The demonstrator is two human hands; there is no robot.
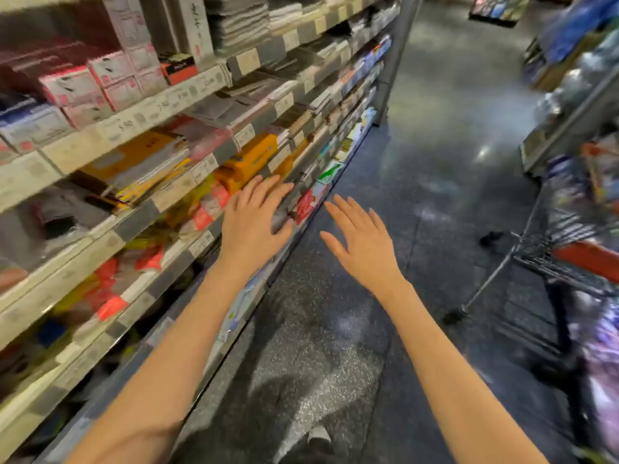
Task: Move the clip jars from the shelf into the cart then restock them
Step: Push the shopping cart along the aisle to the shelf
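I have both arms stretched out ahead of me in a shop aisle, palms down, and neither grasps anything. My left hand (254,219) is spread flat with straight fingers in front of the shelf (140,212) edge, over the row of price labels; whether it touches the rail I cannot tell. My right hand (360,239) hangs released over the speckled floor (318,346), beside the shelving rather than in it.

I judge this as a reach toward the stock, not yet a pick: the hands are level and open, as they would be before choosing a target.

The clip jars I cannot pick out. The picture is smeared, and the tiers near my left hand show only yellow and orange packs (248,162) and red-tagged packets (110,289); nothing there reads clearly as a jar, so they may sit deeper in a tier or further along.

The cart (542,259) stands on my right, across the aisle, well apart from the shelf, so any jar will have to be carried across my body to reach it.
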